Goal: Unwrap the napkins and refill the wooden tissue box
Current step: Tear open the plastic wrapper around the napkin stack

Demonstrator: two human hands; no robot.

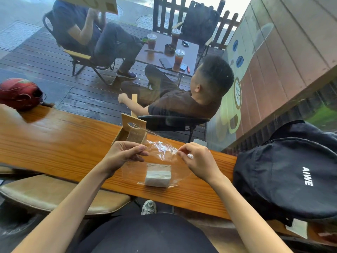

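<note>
Both hands grip the clear plastic wrapper (160,152) and hold its top edge up above the counter (54,143). The left hand (124,154) has its grip closed on the film: the thumb presses the wrapper's left edge against the curled fingers, palm turned toward the person, wrist bent slightly back. The right hand (197,159) pinches the wrapper's right edge between thumb and forefinger, the other fingers curled in beneath, back of the hand facing up. The two grips are near each other, with crumpled film stretched between them. Both forearms come in bare from the lower corners of the frame and angle inward toward the middle.

Below the hands the wrapper hangs down as a loose open sleeve, and the white stack of napkins (158,176) sits inside its lower part, resting on the counter near the front edge. The stack is square and upright, not touched by either hand.

Just beyond the left hand stands the wooden tissue box (132,132), its lid with an oval slot tilted up and the box open; part of the wrapper overlaps it in view.

A black backpack (284,178) rests on the counter's right end, well apart from the napkins. A red helmet (20,93) lies at the far left.
</note>
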